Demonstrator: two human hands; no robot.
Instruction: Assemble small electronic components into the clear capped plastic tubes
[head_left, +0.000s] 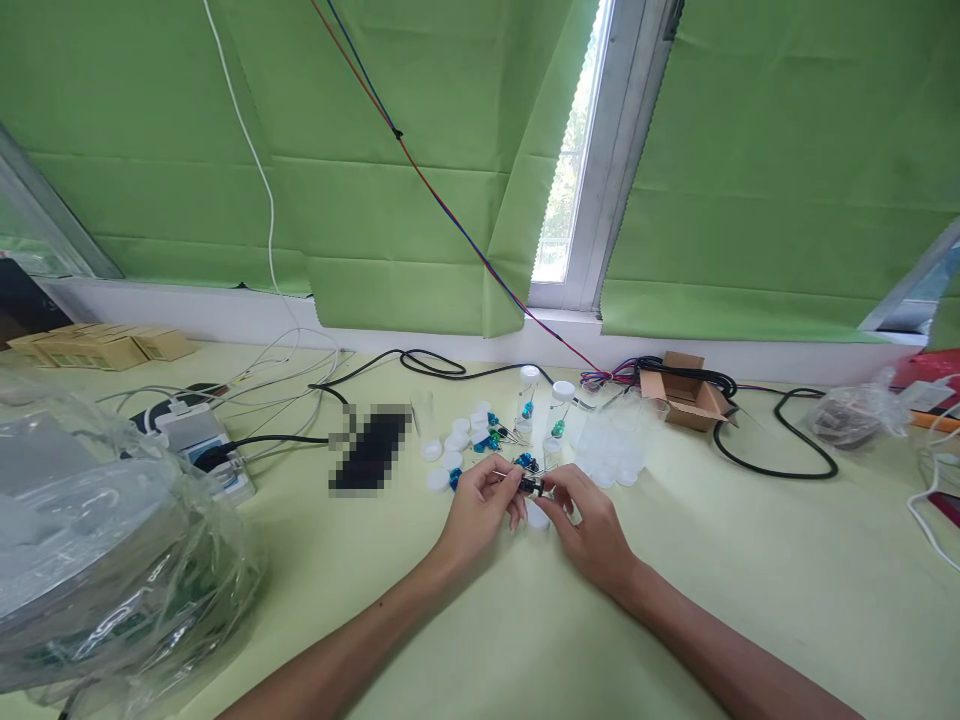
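left hand [480, 500] and right hand [589, 525] meet fingertip to fingertip just above the desk [750, 580], both pinching one small dark part [531, 486]; thin wire legs seem to stick out toward the left hand, but it is too small to identify further. a white cap [537, 517] lies on the desk right under the hands.

just beyond: loose blue and green leds [491, 437] mixed with a scatter of white caps [455, 441]. behind these stand two capped vials [528, 395], each with a led inside. to the right, a cluster of empty clear vials [611, 450].

judgement: two vials look finished; the loose leds, spare caps and empty vials suggest most of the batch is left, so this is an early stage.

further out: cardboard box [679, 395], black cable [780, 440], plastic bag [112, 540] at far left.
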